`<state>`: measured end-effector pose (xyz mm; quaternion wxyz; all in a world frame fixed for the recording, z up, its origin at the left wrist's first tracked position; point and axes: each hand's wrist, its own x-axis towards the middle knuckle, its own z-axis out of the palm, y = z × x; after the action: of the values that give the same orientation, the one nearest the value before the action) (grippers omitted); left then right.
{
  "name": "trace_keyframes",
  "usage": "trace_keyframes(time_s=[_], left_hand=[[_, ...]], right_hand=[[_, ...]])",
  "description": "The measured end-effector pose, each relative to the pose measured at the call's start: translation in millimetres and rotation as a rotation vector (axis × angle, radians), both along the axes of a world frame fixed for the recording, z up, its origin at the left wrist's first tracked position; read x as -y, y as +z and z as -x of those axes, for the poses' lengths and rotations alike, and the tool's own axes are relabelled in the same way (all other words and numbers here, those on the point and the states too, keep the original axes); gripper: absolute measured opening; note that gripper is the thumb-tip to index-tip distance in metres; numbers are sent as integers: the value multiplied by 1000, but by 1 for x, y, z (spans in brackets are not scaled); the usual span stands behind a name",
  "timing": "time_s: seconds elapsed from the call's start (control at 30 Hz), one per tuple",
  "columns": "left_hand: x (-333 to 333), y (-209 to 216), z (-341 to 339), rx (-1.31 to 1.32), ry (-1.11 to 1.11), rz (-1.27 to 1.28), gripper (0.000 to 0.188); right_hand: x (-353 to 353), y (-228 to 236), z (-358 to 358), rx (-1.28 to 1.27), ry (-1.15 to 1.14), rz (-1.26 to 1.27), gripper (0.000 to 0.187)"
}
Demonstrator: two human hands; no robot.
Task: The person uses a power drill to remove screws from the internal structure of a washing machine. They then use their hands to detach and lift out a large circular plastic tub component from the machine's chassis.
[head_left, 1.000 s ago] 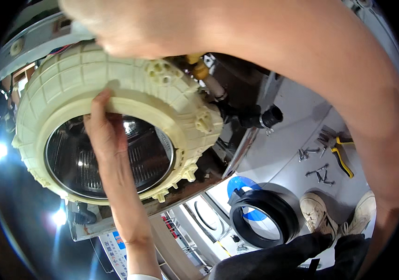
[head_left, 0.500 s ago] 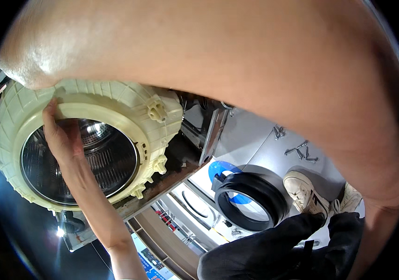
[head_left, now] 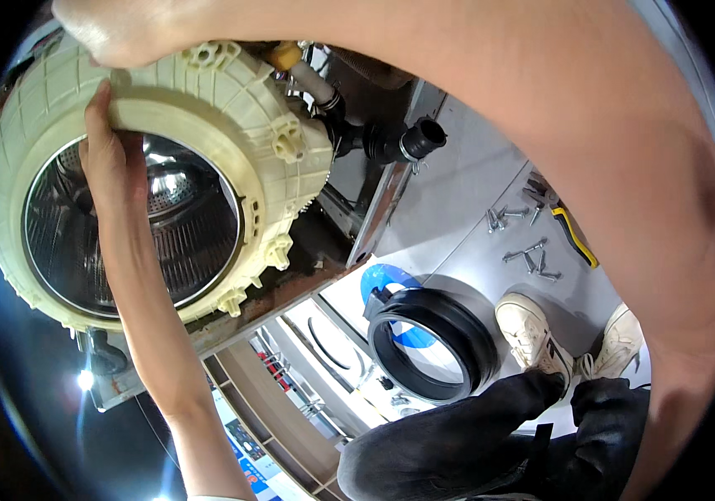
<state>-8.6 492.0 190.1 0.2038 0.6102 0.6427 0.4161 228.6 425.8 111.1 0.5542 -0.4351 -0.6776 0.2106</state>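
Note:
A cream plastic washing machine tub (head_left: 282,188) lies at the left, its round opening facing me. Inside shows the shiny steel drum (head_left: 182,250). My left hand (head_left: 114,163) grips the upper rim of the opening: one digit lies up over the front of the rim, and the others reach into the opening. Across the top stretches my right forearm, very close. My right hand (head_left: 111,33) is at the tub's upper edge, partly cut off by the picture's border, its fingers hidden.
A black rubber hose (head_left: 403,144) sticks out right of the tub. On the grey floor are several screws (head_left: 533,257), pliers (head_left: 573,238) with a yellow-black handle and a thick black ring (head_left: 479,351). My shoes (head_left: 533,334) stand beside the ring. A metal frame edge (head_left: 291,305) runs below the tub.
The view has shifted, bringing the black hose and the pliers into sight. My left hand keeps its hold on the rim. My right hand appears higher against the tub's top edge.

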Motion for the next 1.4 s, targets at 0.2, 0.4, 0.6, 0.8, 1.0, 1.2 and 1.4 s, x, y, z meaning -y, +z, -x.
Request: trace_keyframes(time_s=[0.2,0.4,0.6,0.8,1.0,1.2,1.4], left_hand=[[-1,-1,4,10,-47,-22,42],[-3,0,7,30,-85,-37,37],[-9,-1,10,18,-99,-10,47],[9,-10,-3,-224,-31,-11,53],[18,-10,-11,-7,-104,-1,62],[73,44,7,132,-96,131,61],[153,148,64,673,266,182,55]], right_hand=[[28,9,-9,60,19,100,20],[31,-4,-29,46,71,65,19],[9,-29,-24,-54,-16,-29,23],[-31,-23,-2,-192,-3,-170,19],[-19,23,1,-194,191,133,19],[-2,99,17,-33,265,305,21],[7,191,67,17,505,501,27]])
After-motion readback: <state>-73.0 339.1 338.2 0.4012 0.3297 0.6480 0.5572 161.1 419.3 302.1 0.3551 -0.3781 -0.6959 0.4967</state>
